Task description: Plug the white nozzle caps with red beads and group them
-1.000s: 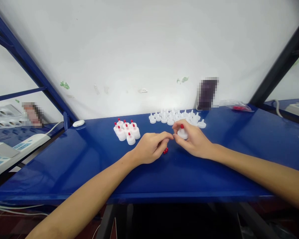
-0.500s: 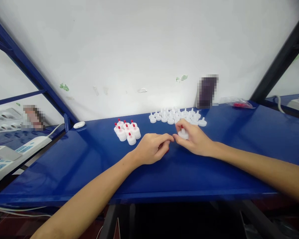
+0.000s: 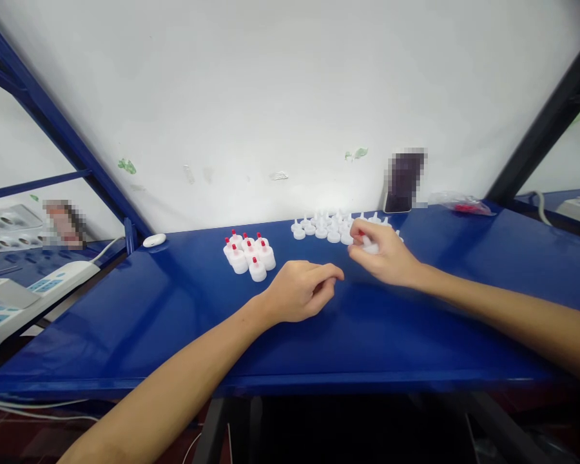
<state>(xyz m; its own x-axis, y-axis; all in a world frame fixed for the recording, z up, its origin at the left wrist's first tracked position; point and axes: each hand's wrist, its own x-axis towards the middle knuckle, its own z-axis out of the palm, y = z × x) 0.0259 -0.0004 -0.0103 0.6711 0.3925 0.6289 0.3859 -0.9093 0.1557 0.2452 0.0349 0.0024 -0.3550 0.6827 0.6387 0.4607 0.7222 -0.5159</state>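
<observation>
My right hand [image 3: 384, 254] is closed around a white nozzle cap [image 3: 370, 247], its red tip showing between thumb and fingers, just in front of a cluster of white nozzle caps [image 3: 321, 231] without red tips. My left hand [image 3: 302, 290] rests low over the table with curled fingers; whatever may be inside is hidden. Left of it stand several white nozzle caps with red tips [image 3: 258, 269], grouped close together and upright.
The blue table [image 3: 174, 328] runs back to a white wall. A white earbud case [image 3: 154, 240] lies at the back left. A dark phone [image 3: 403, 183] leans on the wall, and a clear bag with red pieces [image 3: 466, 206] lies at the back right. Power strips [image 3: 53, 287] are at far left.
My right hand has moved away from the left, up and to the right, with the nozzle cap. My left hand has stayed nearly in place; the red bit below its fingers no longer shows.
</observation>
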